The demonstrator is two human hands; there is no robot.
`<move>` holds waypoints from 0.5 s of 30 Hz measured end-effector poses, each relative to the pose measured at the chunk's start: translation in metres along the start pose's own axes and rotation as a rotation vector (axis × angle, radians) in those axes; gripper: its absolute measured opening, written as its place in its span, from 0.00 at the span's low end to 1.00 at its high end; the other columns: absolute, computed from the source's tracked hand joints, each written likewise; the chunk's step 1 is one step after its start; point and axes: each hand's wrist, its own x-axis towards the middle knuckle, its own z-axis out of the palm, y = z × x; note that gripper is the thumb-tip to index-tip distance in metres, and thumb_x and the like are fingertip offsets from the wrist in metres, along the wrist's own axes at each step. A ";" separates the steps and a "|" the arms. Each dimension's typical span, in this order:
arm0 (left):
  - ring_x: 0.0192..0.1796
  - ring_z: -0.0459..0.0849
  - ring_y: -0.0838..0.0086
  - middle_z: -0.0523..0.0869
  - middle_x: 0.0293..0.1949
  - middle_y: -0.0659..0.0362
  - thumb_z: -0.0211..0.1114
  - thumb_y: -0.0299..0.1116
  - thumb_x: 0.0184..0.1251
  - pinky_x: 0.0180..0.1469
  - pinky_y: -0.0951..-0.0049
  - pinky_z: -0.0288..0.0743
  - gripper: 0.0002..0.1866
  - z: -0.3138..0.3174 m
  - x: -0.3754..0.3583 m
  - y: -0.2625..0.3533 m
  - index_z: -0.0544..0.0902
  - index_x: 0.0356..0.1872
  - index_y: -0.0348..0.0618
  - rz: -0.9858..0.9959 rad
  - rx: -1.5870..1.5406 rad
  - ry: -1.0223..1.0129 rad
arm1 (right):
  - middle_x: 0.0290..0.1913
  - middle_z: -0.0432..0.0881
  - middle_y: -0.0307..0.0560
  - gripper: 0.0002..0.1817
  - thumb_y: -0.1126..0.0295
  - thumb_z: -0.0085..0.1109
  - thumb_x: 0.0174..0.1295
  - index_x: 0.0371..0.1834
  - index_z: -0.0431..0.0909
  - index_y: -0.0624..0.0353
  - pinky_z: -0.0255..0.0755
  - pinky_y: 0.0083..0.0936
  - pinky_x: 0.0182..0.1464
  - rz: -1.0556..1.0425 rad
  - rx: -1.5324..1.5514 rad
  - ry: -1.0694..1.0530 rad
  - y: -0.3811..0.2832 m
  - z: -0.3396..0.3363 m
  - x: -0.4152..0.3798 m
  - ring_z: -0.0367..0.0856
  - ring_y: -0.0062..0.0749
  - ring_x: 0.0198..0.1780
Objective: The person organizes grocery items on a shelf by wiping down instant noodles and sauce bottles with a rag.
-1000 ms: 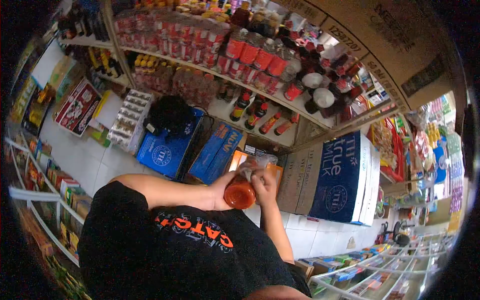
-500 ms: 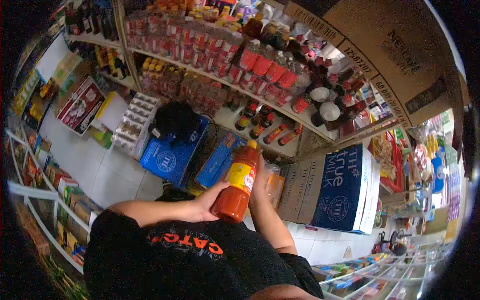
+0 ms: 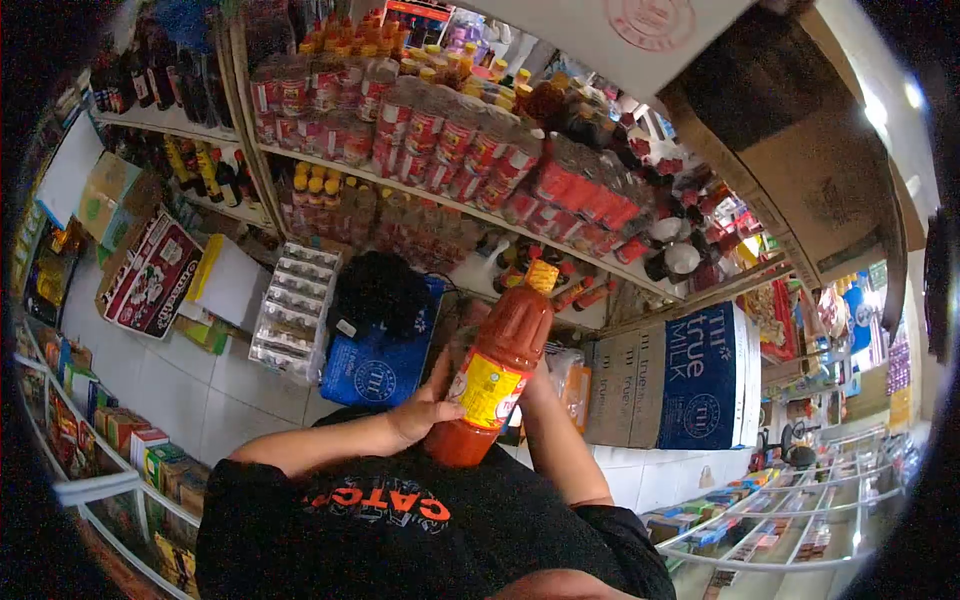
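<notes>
A large bottle of red sauce (image 3: 493, 370) with a yellow label and a yellow cap is held tilted in front of my chest. My left hand (image 3: 425, 408) grips its lower left side, with the thumb lying near the label. On the bottle's right side, my right hand (image 3: 538, 385) is wrapped round it, its fingers mostly hidden behind the bottle. The cap points up and to the right, toward the shelf of bottles.
Shelves (image 3: 400, 185) packed with bottles run across the top. A blue carton (image 3: 375, 365) with a black furry item (image 3: 385, 295), an egg tray (image 3: 292, 305) and milk cartons (image 3: 690, 385) stand below. Glass cases (image 3: 110, 485) flank me. A large cardboard box (image 3: 820, 190) is at upper right.
The bottle has come closer to the camera, and more of its yellow label faces up. My view has shifted, and both hands still hold the bottle.
</notes>
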 end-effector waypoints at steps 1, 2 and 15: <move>0.69 0.45 0.71 0.48 0.67 0.53 0.64 0.40 0.42 0.67 0.69 0.39 0.53 -0.011 0.002 0.006 0.37 0.67 0.44 -0.011 -0.047 -0.062 | 0.41 0.76 0.49 0.21 0.53 0.42 0.62 0.51 0.65 0.55 0.71 0.37 0.43 -0.005 -0.061 -0.033 -0.001 0.006 0.007 0.76 0.41 0.40; 0.68 0.47 0.70 0.49 0.66 0.53 0.64 0.40 0.42 0.67 0.69 0.41 0.53 -0.020 0.004 0.011 0.39 0.66 0.43 0.007 -0.057 -0.101 | 0.41 0.76 0.50 0.21 0.52 0.42 0.62 0.51 0.65 0.55 0.71 0.37 0.44 -0.178 -0.363 0.051 -0.005 0.013 0.012 0.76 0.41 0.40; 0.52 0.72 0.67 0.74 0.49 0.55 0.51 0.46 0.63 0.55 0.69 0.63 0.23 -0.088 0.056 0.021 0.69 0.51 0.40 -0.180 0.037 0.403 | 0.39 0.74 0.51 0.17 0.75 0.52 0.50 0.45 0.65 0.61 0.70 0.30 0.44 -0.764 -0.383 0.355 -0.113 0.133 -0.007 0.74 0.36 0.39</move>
